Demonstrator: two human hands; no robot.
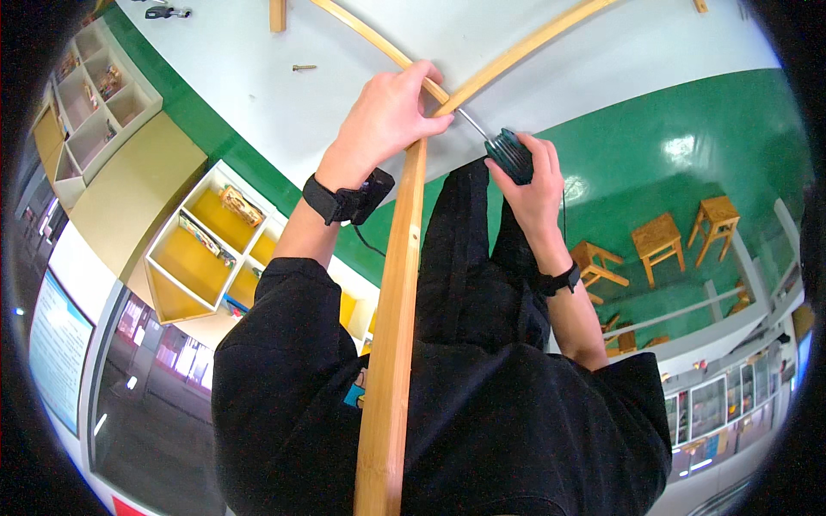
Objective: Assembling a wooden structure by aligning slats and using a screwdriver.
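Wooden bars meet at a joint above a white tabletop. One long bar (400, 284) runs from the joint down past my chest. A second bar (490, 76) slants to the upper right, and a third (366, 33) to the upper left. My left hand (385, 112) is closed on the bars at the joint, thumb on one side and fingers on the other. In my right hand (535, 193) is a screwdriver (509, 156) with a ridged dark green handle. Its metal shaft points up and left, and its tip reaches the joint; the exact contact is too small to tell.
A loose screw (304, 67) lies on the white table (232, 64). Dark tools (168, 13) and a wooden piece (277, 15) are at its far side. Wooden stools (658, 245) stand on the green floor at right. White shelving (202, 249) is at left.
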